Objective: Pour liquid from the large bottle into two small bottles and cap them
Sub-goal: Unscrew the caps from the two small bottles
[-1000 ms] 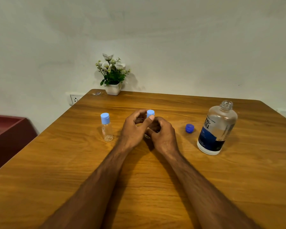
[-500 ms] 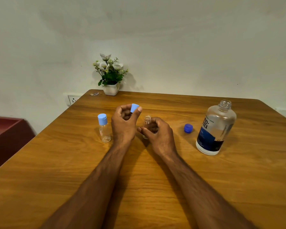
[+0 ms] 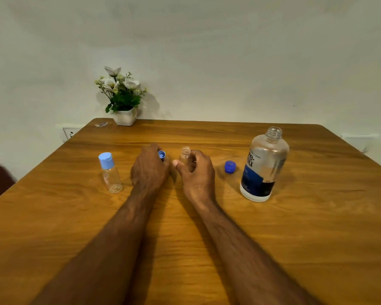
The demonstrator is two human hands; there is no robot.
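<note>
So the small bottle in the middle of the desk is now uncapped, standing upright with the right hand curled around it, thumb on the near side. A second ago its light blue cap was still on top; the left hand twisted it off, lifted it away, and has now brought it down to the desk, fingers curled over the cap, which peeks out open side up. That means this one's ready for filling, probably the next step. The other small bottle sits just left of the left hand, light blue flip cap on, and looks empty, so it'll need opening too. The large bottle stands well off to the right, open-necked, with its dark blue cap lying on the desk between it and the right hand. Its label is mostly turned away; only "re-nu" in big letters reads, the small print is too blurry. A potted flower sits at the far edge.
</note>
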